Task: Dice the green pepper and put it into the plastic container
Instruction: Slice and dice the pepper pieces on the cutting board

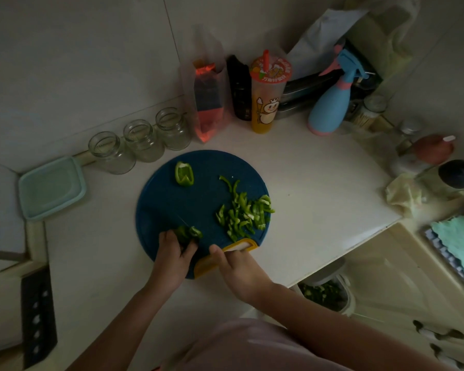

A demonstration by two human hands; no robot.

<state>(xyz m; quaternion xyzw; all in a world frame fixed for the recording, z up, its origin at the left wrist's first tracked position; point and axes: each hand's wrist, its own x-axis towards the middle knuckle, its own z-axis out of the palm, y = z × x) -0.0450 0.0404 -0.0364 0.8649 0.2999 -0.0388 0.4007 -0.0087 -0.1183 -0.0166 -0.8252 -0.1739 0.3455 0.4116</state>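
Note:
A round blue cutting board with a yellow handle lies on the white counter. My left hand grips a piece of green pepper at the board's near left edge. My right hand is curled by the yellow handle and seems to hold a knife. Its dark blade is hard to make out against the board and only a thin tip shows beyond the pepper. A pile of pepper strips lies on the board's right side, and another pepper chunk lies at the far side. A pale teal plastic container sits left of the board.
Three empty glass jars line the wall behind the board. A drink cup, bottles and a blue spray bottle stand at the back. Below the counter edge on the right, a tub holds green bits. A knife block is at the near left.

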